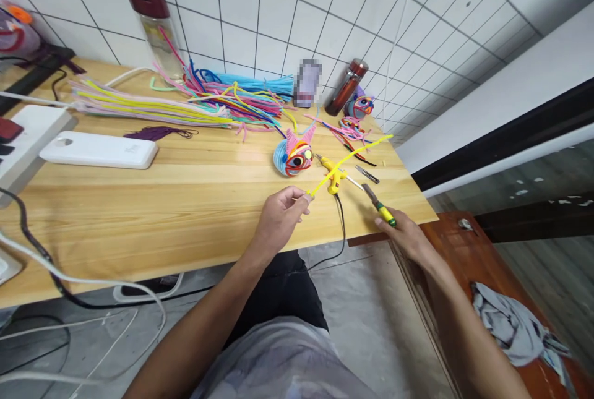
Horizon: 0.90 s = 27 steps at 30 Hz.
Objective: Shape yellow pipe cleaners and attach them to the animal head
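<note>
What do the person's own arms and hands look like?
Both forearms are bare, with no sleeves in view. The left hand and right hand wear no gloves, and no watch, bracelet or ring shows. A pale grey shirt fills the lower edge.

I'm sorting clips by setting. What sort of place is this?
Probably a home craft corner: a wooden table against a tiled wall, heaped with coloured pipe cleaners, plus a glue gun and a finished pipe-cleaner figure. The left hand holds a yellow pipe cleaner, the right hand pliers.
</note>
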### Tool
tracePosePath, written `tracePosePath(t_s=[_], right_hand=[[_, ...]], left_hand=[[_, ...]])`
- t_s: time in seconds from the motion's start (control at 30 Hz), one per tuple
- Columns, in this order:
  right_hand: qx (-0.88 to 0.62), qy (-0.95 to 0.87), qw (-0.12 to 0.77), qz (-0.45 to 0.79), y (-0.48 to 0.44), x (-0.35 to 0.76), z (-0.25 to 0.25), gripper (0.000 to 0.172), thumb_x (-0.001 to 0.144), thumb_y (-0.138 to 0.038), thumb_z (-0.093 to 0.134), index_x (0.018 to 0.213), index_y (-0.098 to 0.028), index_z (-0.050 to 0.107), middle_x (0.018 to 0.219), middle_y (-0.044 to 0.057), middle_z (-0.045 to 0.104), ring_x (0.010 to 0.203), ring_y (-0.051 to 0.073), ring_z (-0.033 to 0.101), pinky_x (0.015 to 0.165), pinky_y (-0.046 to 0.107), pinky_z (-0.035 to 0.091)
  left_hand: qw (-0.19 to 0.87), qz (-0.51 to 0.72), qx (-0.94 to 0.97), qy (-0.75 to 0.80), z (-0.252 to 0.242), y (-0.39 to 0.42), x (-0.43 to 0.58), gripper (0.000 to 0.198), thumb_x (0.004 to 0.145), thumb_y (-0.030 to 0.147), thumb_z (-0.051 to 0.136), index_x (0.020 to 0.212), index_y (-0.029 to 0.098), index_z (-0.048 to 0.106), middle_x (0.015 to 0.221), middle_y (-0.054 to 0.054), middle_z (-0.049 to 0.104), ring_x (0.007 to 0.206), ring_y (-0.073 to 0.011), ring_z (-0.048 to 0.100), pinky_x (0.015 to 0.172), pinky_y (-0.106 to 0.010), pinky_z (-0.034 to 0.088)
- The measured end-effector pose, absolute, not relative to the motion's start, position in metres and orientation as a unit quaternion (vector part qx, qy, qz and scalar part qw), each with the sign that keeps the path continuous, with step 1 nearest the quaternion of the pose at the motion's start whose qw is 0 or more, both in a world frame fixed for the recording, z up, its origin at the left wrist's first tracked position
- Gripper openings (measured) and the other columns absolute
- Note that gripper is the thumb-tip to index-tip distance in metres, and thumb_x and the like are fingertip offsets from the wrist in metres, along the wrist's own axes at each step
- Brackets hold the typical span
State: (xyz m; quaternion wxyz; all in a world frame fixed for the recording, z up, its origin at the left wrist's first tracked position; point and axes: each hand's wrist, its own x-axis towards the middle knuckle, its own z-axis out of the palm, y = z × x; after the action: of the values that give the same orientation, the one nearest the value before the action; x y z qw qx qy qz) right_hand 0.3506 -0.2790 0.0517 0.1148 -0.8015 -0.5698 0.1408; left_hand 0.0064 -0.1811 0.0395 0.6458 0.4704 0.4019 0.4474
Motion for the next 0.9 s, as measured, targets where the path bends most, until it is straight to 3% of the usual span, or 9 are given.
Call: tracePosePath(t_s=[0.1,0.2,0.37,0.43,0.53,0.6,0.67,0.77,0.9], right_hand=[[-0.868,-0.484,0.040,0.108,-0.259,0.405,0.041,0.054,0.099,-0.055,0.055,0.128,-0.014,0.075,0.116,0.021,0.079,0.111,0.038,0.073,0.092,0.044,0.056],[-0.926,-0.373,-0.021,0.044,-0.236,0.436,0.038,0.065,0.103,-0.059,0.053,0.137,-0.006,0.072,0.128,0.033,0.075,0.119,0.045,0.071,0.096,0.054,0.056],[-0.943,-0.330,-0.032,0.006,-0.209,0.441,0.046,0.069,0.108,-0.056,0.049,0.142,0.001,0.069,0.138,0.043,0.067,0.132,0.052,0.068,0.107,0.064,0.052],[-0.937,-0.348,-0.026,-0.007,-0.207,0.430,0.050,0.066,0.106,-0.053,0.053,0.142,-0.001,0.070,0.140,0.042,0.065,0.135,0.052,0.065,0.109,0.065,0.052],[-0.900,-0.428,0.088,-0.006,-0.216,0.389,0.050,0.060,0.099,-0.050,0.059,0.140,-0.009,0.073,0.143,0.032,0.068,0.139,0.046,0.062,0.114,0.060,0.049],[-0.819,-0.494,0.264,0.122,-0.227,0.345,0.049,0.060,0.094,-0.059,0.067,0.134,-0.016,0.075,0.132,0.022,0.075,0.125,0.039,0.069,0.108,0.053,0.054],[-0.712,-0.513,0.378,0.295,-0.237,0.294,0.050,0.063,0.089,-0.068,0.074,0.133,-0.022,0.075,0.124,0.015,0.078,0.114,0.034,0.072,0.094,0.046,0.059],[-0.618,-0.491,0.453,0.415,-0.241,0.229,0.054,0.053,0.087,-0.066,0.081,0.122,-0.027,0.076,0.109,0.009,0.077,0.094,0.027,0.069,0.079,0.039,0.056],[-0.588,-0.483,0.500,0.413,-0.230,0.193,0.056,0.039,0.085,-0.060,0.086,0.103,-0.026,0.077,0.086,0.003,0.069,0.079,0.022,0.061,0.072,0.035,0.051]], left_hand=[[0.652,0.444,0.467,0.399,0.034,-0.183,0.008,0.030,0.078,0.049,0.074,0.080,0.019,0.075,0.072,-0.003,0.071,0.068,-0.0163,0.066,0.058,-0.025,0.049],[0.659,0.437,0.473,0.389,0.029,-0.185,0.011,0.030,0.079,0.049,0.073,0.080,0.019,0.075,0.074,-0.003,0.072,0.069,-0.0162,0.067,0.058,-0.024,0.049],[0.667,0.432,0.469,0.386,0.024,-0.186,0.016,0.031,0.080,0.049,0.072,0.082,0.018,0.073,0.076,-0.003,0.072,0.069,-0.0158,0.067,0.059,-0.024,0.049],[0.674,0.430,0.461,0.384,0.025,-0.186,0.018,0.032,0.081,0.050,0.072,0.083,0.018,0.073,0.077,-0.003,0.072,0.070,-0.0158,0.068,0.059,-0.025,0.049],[0.693,0.425,0.448,0.373,0.025,-0.187,0.019,0.032,0.079,0.050,0.073,0.083,0.018,0.072,0.077,-0.003,0.071,0.070,-0.0154,0.067,0.059,-0.024,0.049],[0.705,0.420,0.443,0.360,0.025,-0.187,0.021,0.032,0.078,0.050,0.073,0.082,0.018,0.072,0.078,-0.003,0.070,0.069,-0.0145,0.066,0.059,-0.024,0.048],[0.715,0.414,0.442,0.350,0.024,-0.187,0.023,0.033,0.078,0.051,0.074,0.082,0.018,0.072,0.076,-0.002,0.069,0.068,-0.0137,0.064,0.059,-0.024,0.048],[0.722,0.404,0.443,0.346,0.024,-0.189,0.024,0.033,0.078,0.051,0.074,0.082,0.018,0.072,0.071,0.000,0.065,0.065,-0.0132,0.062,0.060,-0.024,0.047],[0.722,0.406,0.437,0.351,0.026,-0.191,0.020,0.032,0.077,0.050,0.073,0.080,0.018,0.071,0.067,0.001,0.064,0.063,-0.0126,0.059,0.059,-0.025,0.045]])
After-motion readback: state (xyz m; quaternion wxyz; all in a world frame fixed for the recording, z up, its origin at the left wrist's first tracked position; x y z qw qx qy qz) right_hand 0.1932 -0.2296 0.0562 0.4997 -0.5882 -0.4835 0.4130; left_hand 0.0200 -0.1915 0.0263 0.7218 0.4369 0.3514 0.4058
